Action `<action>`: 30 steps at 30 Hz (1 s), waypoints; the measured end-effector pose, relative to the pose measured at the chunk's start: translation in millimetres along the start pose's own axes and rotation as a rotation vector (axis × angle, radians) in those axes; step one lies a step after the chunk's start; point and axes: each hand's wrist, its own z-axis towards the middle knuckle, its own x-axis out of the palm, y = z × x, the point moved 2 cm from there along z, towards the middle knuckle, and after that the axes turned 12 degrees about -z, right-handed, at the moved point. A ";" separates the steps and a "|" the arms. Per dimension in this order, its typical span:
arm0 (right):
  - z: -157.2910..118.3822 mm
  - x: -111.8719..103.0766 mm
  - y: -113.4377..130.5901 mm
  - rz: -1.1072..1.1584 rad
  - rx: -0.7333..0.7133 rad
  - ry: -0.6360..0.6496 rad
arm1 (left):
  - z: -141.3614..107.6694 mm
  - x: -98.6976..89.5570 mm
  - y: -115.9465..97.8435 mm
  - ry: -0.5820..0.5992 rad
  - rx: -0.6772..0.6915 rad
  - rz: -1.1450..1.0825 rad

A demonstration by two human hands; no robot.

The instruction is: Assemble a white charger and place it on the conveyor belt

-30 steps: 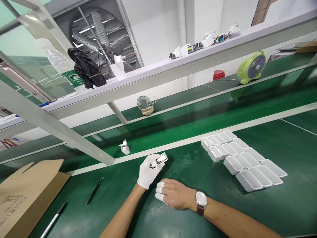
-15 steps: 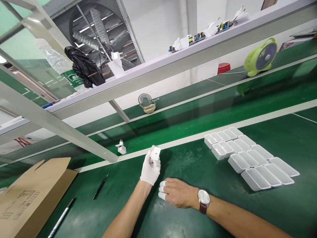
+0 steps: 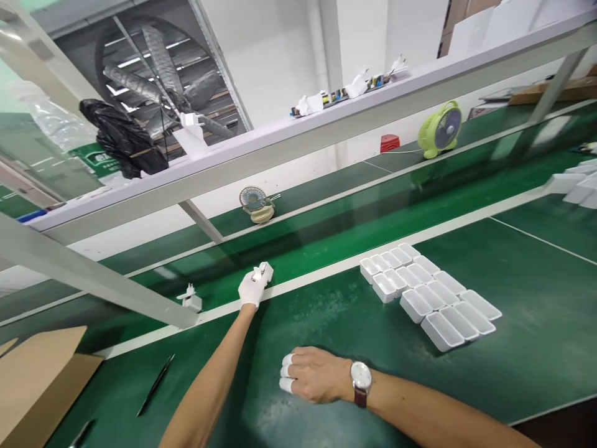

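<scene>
My left hand [image 3: 250, 289], in a white glove, reaches out over the near edge of the green conveyor belt. Its fingers are closed on a white charger [image 3: 266, 272], partly covered by the glove. Left of it, a second white charger [image 3: 192, 301] stands on the belt with its plug pins upward. My right hand [image 3: 316, 375] rests on the green table, with white finger cots on several fingertips. Those fingers lie side by side, lightly bent and pointing left; the thumb is hidden, and nothing shows in the hand.
Rows of white open trays [image 3: 445, 333] stand to the right. A cardboard box [image 3: 41, 386], a black pen-like tool [image 3: 156, 386] and another pen [image 3: 83, 434] are at left. Beyond the belt are a small fan [image 3: 256, 204] and a green fan [image 3: 439, 130], beneath a shelf [image 3: 280, 137].
My left hand has carried the charger forward from above the table to the belt, turning it. My right hand stays resting on the table. The view has swung right.
</scene>
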 end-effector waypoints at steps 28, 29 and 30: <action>1.5 7.1 5.7 -0.011 0.011 0.111 | -175.0 147.3 -79.5 1.185 0.808 0.319; 1.6 6.6 6.2 -0.002 0.003 0.099 | -169.6 135.0 -76.3 1.103 0.779 0.305; 1.3 6.3 6.6 0.005 -0.003 0.085 | -162.9 121.1 -72.5 1.014 0.749 0.284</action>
